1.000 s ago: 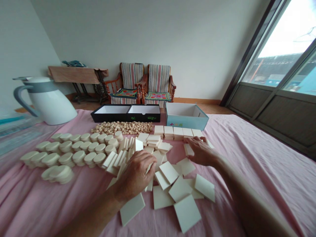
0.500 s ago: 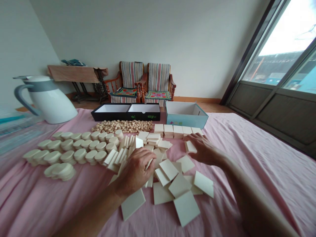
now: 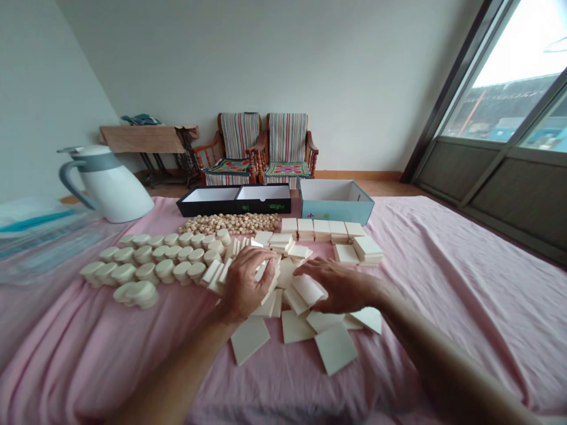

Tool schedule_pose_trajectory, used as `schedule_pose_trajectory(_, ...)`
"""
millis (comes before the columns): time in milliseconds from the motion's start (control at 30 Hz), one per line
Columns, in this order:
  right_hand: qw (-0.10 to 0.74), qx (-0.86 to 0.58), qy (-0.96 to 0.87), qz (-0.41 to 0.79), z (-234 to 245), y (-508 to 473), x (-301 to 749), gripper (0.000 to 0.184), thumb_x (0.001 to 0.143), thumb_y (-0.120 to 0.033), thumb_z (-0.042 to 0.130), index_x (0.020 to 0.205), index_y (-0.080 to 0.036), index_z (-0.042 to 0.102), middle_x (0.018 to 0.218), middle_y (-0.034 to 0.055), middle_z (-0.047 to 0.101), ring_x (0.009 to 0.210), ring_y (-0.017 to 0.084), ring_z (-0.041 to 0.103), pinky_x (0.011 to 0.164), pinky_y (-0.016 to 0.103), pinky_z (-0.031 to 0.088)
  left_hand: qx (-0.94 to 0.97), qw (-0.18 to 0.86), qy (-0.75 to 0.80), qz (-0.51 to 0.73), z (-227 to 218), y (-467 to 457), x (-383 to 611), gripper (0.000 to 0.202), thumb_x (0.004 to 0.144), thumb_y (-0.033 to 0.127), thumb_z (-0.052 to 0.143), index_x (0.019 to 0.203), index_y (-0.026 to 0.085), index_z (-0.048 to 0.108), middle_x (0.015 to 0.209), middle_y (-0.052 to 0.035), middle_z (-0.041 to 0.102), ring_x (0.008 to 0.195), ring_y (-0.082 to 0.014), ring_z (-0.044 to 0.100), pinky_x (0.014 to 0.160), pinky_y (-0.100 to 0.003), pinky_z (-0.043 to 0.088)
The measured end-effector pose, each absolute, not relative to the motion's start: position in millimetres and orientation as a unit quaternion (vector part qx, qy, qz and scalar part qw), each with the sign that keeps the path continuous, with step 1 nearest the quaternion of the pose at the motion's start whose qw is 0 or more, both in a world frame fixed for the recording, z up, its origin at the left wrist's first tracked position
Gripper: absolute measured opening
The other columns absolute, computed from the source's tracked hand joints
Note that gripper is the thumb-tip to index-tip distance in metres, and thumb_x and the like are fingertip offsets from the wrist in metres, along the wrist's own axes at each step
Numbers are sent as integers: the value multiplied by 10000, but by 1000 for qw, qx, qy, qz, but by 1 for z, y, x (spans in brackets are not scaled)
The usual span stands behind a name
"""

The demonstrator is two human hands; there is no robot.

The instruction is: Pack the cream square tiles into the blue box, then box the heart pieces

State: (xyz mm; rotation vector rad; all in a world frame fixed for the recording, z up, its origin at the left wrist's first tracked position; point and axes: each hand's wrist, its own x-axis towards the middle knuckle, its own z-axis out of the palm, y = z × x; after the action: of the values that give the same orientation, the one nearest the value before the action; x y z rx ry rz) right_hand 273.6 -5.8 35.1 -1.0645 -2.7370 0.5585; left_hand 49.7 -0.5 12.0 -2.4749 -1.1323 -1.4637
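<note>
A loose heap of cream square tiles (image 3: 335,348) lies on the pink cloth in front of me. My left hand (image 3: 245,284) is curled over the heap's left side, its fingers closed around a few tiles. My right hand (image 3: 339,284) lies on the heap's right side with fingers bent over a tile (image 3: 308,289). Behind the heap stand neat stacks of square tiles (image 3: 322,228), with two more stacks (image 3: 367,248) set at the right end.
Rows of cream oval pieces (image 3: 153,263) lie to the left, small wooden beads (image 3: 230,223) behind them. A black double box (image 3: 237,199) and a light blue box (image 3: 336,202) stand open at the back. A white jug (image 3: 110,184) stands far left.
My right hand has come back from the stacks at the right to the loose heap, leaving tiles stacked there. My left hand has shifted slightly forward on the heap. The view has shifted.
</note>
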Motion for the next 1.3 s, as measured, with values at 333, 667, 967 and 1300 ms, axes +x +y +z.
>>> schedule_pose_trajectory(333,175,-439,-872,125,35,10,300,490,699,-230,685,1162,-158,541,1193,131,596,1098,258,537,925,410,412,-820,9,-354,-449,9,-4,52,105,853,129,529,873,160,627,851,-60,667,867,-193,593,805,-344,477)
schedule_pose_trajectory(667,128,-584,-801,-33,23,40,348,432,670,-224,652,1096,-179,602,1097,116,614,1048,319,493,851,464,360,-824,9,-357,-440,8,-3,51,109,848,119,527,852,161,628,822,-57,659,850,-198,586,793,-348,473)
schedule_pose_trajectory(967,200,-365,-891,181,35,-1,301,415,745,-151,610,1155,-204,568,1149,66,620,1062,190,556,919,339,424,-828,-3,-361,-429,7,-2,51,111,850,125,525,847,167,627,824,-50,660,849,-194,584,790,-347,470)
schedule_pose_trajectory(1300,85,-344,-933,63,37,-31,248,379,692,-169,618,1068,-163,569,1062,103,591,1038,253,496,946,422,361,-827,1,-372,-421,9,-3,52,134,851,134,511,835,171,639,809,-49,663,833,-196,592,779,-342,479)
